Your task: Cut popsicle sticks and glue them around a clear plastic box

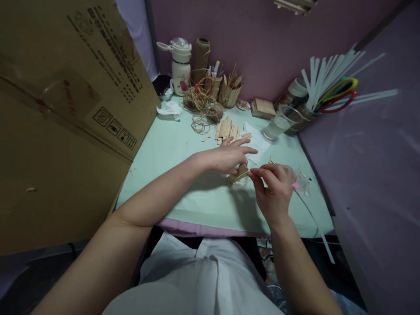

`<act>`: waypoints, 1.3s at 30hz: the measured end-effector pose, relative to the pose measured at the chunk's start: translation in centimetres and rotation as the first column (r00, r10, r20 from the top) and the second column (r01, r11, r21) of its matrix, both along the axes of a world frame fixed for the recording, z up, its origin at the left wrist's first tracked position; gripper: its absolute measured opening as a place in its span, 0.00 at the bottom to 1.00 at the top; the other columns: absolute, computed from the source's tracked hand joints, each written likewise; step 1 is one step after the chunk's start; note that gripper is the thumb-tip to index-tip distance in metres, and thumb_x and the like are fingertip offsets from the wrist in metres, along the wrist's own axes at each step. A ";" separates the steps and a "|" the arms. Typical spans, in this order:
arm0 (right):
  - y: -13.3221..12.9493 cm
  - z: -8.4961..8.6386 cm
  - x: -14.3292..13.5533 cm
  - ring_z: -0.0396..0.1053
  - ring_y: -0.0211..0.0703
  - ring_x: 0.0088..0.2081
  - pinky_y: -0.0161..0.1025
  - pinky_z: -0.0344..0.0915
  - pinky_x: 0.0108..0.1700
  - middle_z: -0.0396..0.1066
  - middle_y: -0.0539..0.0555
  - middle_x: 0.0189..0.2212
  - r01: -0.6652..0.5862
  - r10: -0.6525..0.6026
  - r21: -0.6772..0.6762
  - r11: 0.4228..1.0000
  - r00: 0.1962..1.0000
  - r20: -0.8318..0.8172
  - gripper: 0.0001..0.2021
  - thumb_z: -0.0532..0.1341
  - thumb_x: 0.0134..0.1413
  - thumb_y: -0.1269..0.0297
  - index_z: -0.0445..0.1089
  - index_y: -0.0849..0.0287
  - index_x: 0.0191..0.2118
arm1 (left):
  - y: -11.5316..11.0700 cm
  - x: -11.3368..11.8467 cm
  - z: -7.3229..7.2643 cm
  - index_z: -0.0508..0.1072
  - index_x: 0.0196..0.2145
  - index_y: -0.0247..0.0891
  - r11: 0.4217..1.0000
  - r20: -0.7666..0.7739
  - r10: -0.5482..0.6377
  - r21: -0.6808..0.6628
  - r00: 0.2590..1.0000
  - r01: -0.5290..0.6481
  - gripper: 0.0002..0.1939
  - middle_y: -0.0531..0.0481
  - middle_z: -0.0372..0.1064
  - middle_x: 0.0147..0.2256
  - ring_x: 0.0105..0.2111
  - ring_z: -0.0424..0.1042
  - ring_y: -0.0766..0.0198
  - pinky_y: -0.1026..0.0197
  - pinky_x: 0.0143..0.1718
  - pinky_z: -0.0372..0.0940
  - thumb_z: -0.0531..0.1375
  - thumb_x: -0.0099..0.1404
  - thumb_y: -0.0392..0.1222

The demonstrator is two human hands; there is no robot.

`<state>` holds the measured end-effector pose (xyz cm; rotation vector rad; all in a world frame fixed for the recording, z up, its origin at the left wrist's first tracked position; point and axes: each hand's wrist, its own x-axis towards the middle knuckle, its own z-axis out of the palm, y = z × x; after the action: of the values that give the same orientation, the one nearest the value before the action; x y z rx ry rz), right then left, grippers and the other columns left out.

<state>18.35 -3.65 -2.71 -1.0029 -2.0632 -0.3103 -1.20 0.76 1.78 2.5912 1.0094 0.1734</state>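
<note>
My left hand (231, 158) reaches across the table with some fingers stretched out. Its thumb and a bent finger hold a small piece made of craft sticks (241, 173), just above the tabletop. Right beside that piece, the thumb and forefinger of my right hand (274, 186) are pinched together at its near end. Whatever is between those fingertips is too small to make out. A pink bit (295, 186) shows behind the right hand, near a thin pale strip (320, 223) hanging over the table's front edge. Loose craft sticks (227, 130) lie in a pile beyond my left hand.
A tall cardboard box (65, 131) stands at the left. Along the back are a white bottle (180, 65), tangled twine (203, 105), stick-made holders (229, 92) and a wooden block (263, 107). To the right, a clear cup (278, 124) leans near scissors (341, 94) and white strips (323, 74).
</note>
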 end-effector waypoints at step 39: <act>0.6 -2.0 0.2 0.68 0.50 0.42 0.50 0.60 0.49 0.75 0.53 0.37 -0.059 0.058 -0.087 0.995 0.998 -0.007 0.11 0.67 0.56 0.62 0.68 0.53 0.43 | -0.2 0.3 -1.1 0.80 0.31 0.39 1.000 0.105 0.027 -0.019 0.994 -0.025 0.05 0.47 0.48 0.70 0.71 0.34 0.44 0.30 0.66 0.31 0.63 0.58 0.39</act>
<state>18.58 -3.06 -4.74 -0.9916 -2.1130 -0.1893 -0.94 0.59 0.65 2.5250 1.0023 0.3020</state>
